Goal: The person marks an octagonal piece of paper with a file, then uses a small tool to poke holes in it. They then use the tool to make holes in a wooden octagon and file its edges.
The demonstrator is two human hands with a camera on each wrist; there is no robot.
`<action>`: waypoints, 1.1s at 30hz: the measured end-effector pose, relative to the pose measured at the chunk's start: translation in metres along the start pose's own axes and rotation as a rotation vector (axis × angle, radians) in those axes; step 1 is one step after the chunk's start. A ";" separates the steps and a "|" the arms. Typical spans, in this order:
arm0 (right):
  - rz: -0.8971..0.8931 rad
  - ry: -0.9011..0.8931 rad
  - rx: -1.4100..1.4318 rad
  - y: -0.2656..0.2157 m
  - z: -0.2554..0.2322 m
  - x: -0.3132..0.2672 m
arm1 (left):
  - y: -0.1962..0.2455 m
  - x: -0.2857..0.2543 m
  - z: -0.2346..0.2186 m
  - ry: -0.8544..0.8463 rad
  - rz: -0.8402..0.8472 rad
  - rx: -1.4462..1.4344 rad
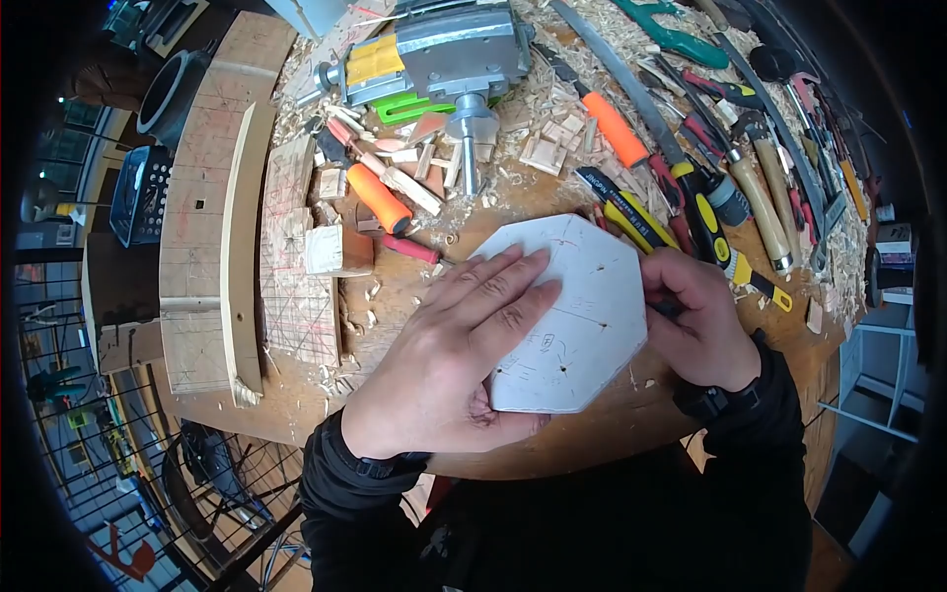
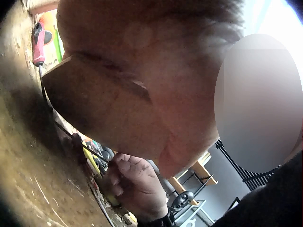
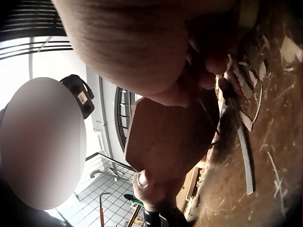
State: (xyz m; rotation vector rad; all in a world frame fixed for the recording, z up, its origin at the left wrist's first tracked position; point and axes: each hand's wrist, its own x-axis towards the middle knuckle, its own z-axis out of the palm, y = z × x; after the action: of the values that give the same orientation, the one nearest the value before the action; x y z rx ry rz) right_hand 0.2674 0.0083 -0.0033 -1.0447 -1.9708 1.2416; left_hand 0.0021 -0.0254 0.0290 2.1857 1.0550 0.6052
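Note:
A pale eight-sided board (image 1: 582, 345) with pencilled marks and small holes is held over the bench front. My left hand (image 1: 449, 345) grips it, fingers spread across its top and thumb along the near edge. At its right edge, my right hand (image 1: 700, 316) has curled fingers, partly hidden behind the board. In the left wrist view the right hand (image 2: 137, 184) pinches a thin dark rod (image 2: 78, 137) that runs beneath the board; I cannot tell what kind of tool it is. The board's shaded underside (image 3: 165, 135) shows in the right wrist view.
A grey bench vise (image 1: 459, 54) stands at the back among wood shavings. Chisels, files and a yellow-black cutter (image 1: 626, 209) crowd the right. A red-handled screwdriver (image 1: 409, 249), a wood block (image 1: 338, 250) and long marked planks (image 1: 202, 217) lie left.

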 end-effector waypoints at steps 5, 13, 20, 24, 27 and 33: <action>0.004 0.003 0.017 0.002 0.000 -0.001 | 0.000 0.000 -0.002 -0.032 -0.016 0.009; -0.016 -0.030 -0.058 0.000 -0.004 0.001 | -0.001 0.000 -0.002 -0.057 -0.027 -0.002; -0.024 -0.017 -0.069 0.000 -0.004 0.002 | -0.001 0.000 -0.002 -0.054 -0.024 0.006; -0.018 -0.019 -0.072 0.000 -0.003 0.002 | -0.001 0.000 -0.002 -0.056 -0.030 0.004; -0.016 -0.012 -0.059 0.001 -0.002 0.001 | -0.001 0.000 -0.002 -0.054 -0.031 0.003; -0.019 -0.006 -0.043 0.003 -0.001 0.001 | 0.000 0.000 -0.002 -0.053 -0.030 0.004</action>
State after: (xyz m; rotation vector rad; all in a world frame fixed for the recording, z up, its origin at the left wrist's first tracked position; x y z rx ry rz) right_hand 0.2689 0.0104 -0.0054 -1.0420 -2.0161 1.1985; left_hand 0.0005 -0.0241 0.0303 2.1732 1.0597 0.5296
